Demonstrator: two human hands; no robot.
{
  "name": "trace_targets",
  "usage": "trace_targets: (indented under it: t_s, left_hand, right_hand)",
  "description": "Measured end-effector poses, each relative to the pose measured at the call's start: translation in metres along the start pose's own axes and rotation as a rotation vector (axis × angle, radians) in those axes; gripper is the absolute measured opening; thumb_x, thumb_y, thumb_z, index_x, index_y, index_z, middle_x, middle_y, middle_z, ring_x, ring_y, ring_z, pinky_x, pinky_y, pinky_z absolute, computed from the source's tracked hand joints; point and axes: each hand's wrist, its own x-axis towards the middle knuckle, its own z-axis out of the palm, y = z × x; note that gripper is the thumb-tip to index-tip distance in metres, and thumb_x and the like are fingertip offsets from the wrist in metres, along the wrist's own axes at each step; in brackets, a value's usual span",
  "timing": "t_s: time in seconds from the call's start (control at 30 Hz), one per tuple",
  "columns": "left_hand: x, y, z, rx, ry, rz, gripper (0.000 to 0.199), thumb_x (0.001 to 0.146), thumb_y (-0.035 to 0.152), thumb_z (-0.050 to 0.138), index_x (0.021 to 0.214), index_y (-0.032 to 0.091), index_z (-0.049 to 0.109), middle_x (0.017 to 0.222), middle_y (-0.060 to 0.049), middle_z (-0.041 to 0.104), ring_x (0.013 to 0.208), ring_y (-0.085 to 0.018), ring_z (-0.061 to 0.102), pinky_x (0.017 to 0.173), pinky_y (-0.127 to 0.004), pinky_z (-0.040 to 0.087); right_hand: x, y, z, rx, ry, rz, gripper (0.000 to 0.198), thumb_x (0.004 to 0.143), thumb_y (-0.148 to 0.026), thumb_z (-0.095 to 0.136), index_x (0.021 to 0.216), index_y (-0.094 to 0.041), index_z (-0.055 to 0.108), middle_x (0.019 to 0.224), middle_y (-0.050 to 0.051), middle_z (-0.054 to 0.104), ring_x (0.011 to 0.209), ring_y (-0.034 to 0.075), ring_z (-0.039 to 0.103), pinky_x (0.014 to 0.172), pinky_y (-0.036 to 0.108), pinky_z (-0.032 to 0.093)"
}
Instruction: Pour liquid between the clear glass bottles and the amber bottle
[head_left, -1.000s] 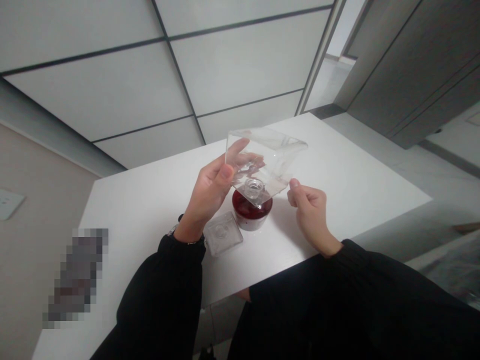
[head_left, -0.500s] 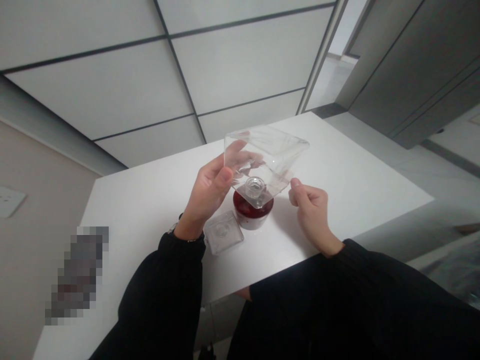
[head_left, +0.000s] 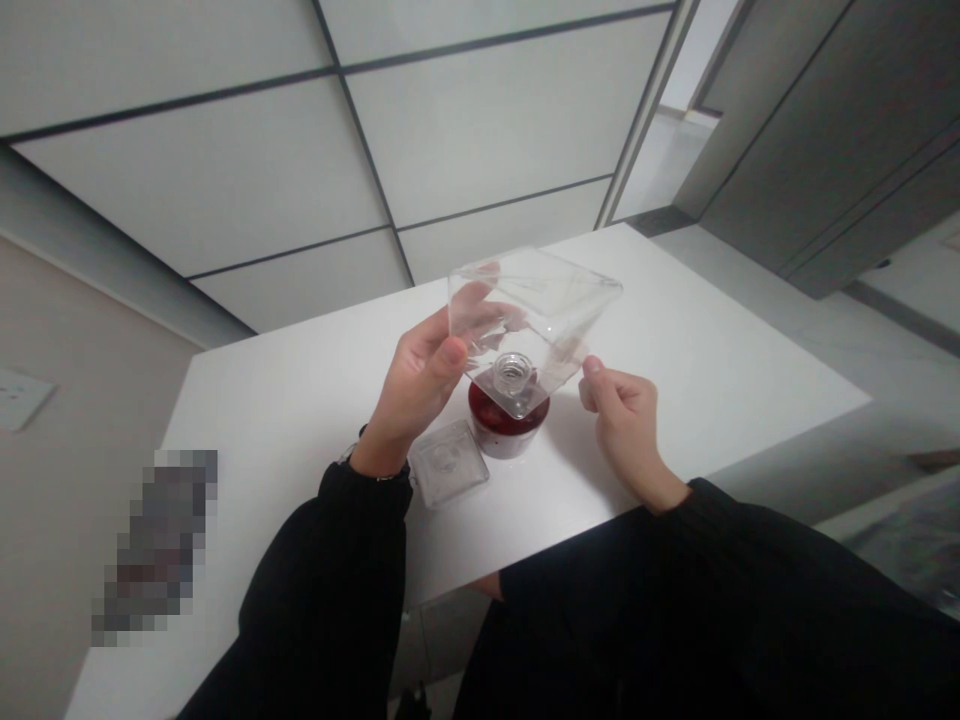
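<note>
One clear square container (head_left: 536, 335) is held up, tilted, above the white bench (head_left: 705, 370), and I can see straight through its walls. The left hand (head_left: 424, 378) does the clear holding: its grip is spread fairly wide, the thumb pressed on the near left edge and the fingers reaching behind, showing blurred through the plastic. Opposite, the right hand (head_left: 624, 420) is curled nearly into a fist, its thumb tip up against the right edge of the container or just beside it; from where I stand I cannot tell whether that grip pinches the edge or only rests by it. A round, threaded-looking neck (head_left: 512, 373) shows at the container's near corner, in front of a round jar (head_left: 510, 440) with a dark red top and a pale body. The jar stands upright on the bench beneath the container; whether the two touch, I can't make out. Just beside the jar, near the left wrist, a small clear square piece (head_left: 450, 465) lies flat on the bench. Black sleeves (head_left: 322, 570) come down to both wrists, and a thin bracelet (head_left: 384, 481) circles the left one.
</note>
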Motion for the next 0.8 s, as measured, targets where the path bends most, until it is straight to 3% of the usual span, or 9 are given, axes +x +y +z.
trace_targets:
  t_s: [0.8]
  left_hand:
    - [-0.001, 0.0021, 0.0033, 0.022, -0.005, 0.019, 0.072, 0.079, 0.074, 0.081, 0.132, 0.026, 0.071, 0.145, -0.01, 0.07, 0.148, -0.036, 0.056, 0.119, -0.051, 0.053]
  right_hand:
    - [0.0003, 0.0024, -0.0009, -0.008, -0.005, 0.009, 0.082, 0.087, -0.089, 0.055, 0.052, -0.02, 0.026, 0.053, -0.003, 0.025, 0.053, 0.006, 0.023, 0.051, 0.027, 0.02]
